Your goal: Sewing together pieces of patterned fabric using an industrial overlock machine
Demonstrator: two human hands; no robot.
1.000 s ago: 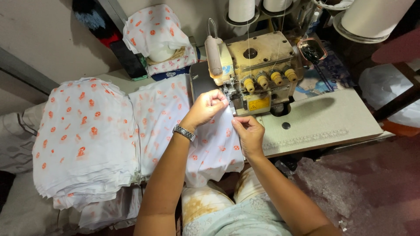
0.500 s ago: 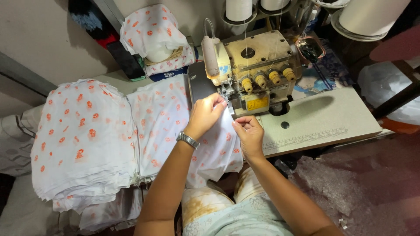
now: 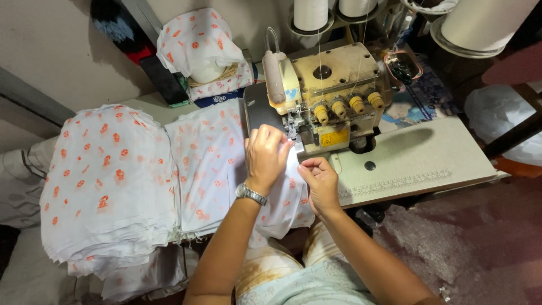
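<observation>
Left hand point(image 3: 265, 155) presses printed fabric point(image 3: 212, 164) beside yellow label point(image 3: 334, 137).

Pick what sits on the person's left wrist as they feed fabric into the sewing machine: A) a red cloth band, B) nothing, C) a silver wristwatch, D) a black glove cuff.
C: a silver wristwatch circles the wrist just behind the left hand, which presses the white orange-printed fabric.

White fabric point(image 3: 217, 164) with orange-red floral print, at centre; matching stack point(image 3: 107, 181) at 9 o'clock. Beige sewing machine point(image 3: 333, 93) with yellow knobs point(image 3: 344, 107), at 12 o'clock. White thread cones point(image 3: 310, 12) above. Pale grey-green table point(image 3: 418, 161) at 3 o'clock. Silver wristwatch point(image 3: 250, 194).
</observation>
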